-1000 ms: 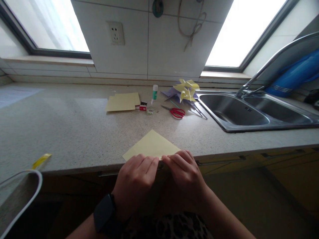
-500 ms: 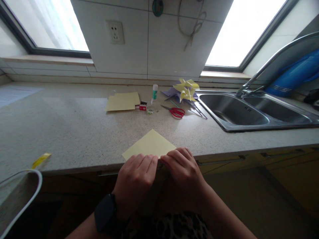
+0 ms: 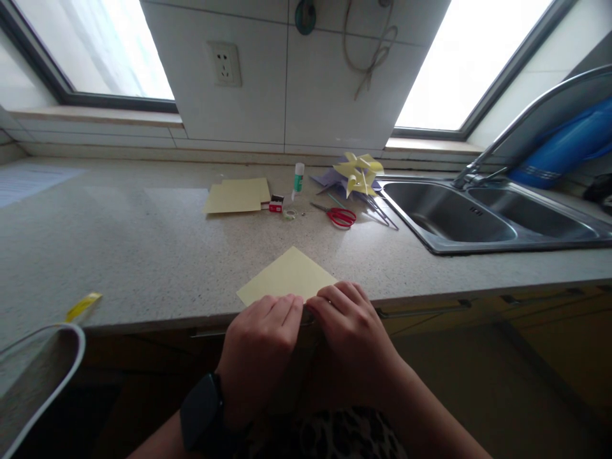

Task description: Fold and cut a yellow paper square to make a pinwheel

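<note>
A pale yellow sheet of paper (image 3: 289,275) lies at the counter's front edge, one corner pointing toward the wall. My left hand (image 3: 264,335) grips its near side, fingers curled together over the edge. Close beside it, my right hand (image 3: 348,319) pinches the same near side, fingertips almost touching those of the left. Both hands hide the near part of the sheet, so I cannot tell how it is bent there. A dark watch (image 3: 203,411) is on my left wrist.
Toward the wall are more yellow sheets (image 3: 234,197), a small red box (image 3: 276,204), a glue stick (image 3: 299,178), a tape ring (image 3: 289,215), red-handled scissors (image 3: 341,217) and paper pinwheels (image 3: 358,173). A steel sink (image 3: 444,207) is at right. Yellow tape (image 3: 82,307) sticks at the left edge.
The hands and the sheet keep nearly the same pose, with both hands still closed on its near side. The whole view has shifted very slightly.
</note>
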A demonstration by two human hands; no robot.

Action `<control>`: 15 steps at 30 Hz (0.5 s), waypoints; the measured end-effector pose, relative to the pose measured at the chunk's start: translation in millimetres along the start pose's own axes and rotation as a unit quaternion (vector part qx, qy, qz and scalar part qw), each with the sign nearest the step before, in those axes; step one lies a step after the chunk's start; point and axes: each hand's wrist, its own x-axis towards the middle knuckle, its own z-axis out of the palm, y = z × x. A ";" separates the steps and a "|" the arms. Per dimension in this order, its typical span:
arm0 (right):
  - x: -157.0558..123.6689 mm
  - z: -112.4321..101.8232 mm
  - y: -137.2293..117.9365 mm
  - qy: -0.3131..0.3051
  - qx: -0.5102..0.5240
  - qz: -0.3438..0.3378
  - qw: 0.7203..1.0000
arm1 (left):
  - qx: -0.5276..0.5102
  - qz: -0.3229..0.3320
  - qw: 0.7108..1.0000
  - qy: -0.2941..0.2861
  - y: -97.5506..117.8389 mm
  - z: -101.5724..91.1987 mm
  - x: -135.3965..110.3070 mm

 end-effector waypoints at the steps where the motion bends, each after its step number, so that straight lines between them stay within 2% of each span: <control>1: 1.0 -1.1 -2.3 -0.009 -0.004 0.005 1.000 | 0.003 -0.006 1.000 -0.006 1.6 0.3 0.2; 6: 3.0 3.8 -11.1 0.001 -0.025 0.035 0.999 | 0.007 -0.013 0.999 -0.031 6.3 3.2 2.3; 12: 0.8 16.7 -20.3 0.038 -0.031 0.056 0.997 | 0.000 -0.009 1.000 -0.026 5.6 8.7 0.5; 15: -1.2 20.0 -24.1 0.032 -0.042 0.054 0.997 | -0.007 0.007 1.000 -0.022 3.4 6.7 -0.8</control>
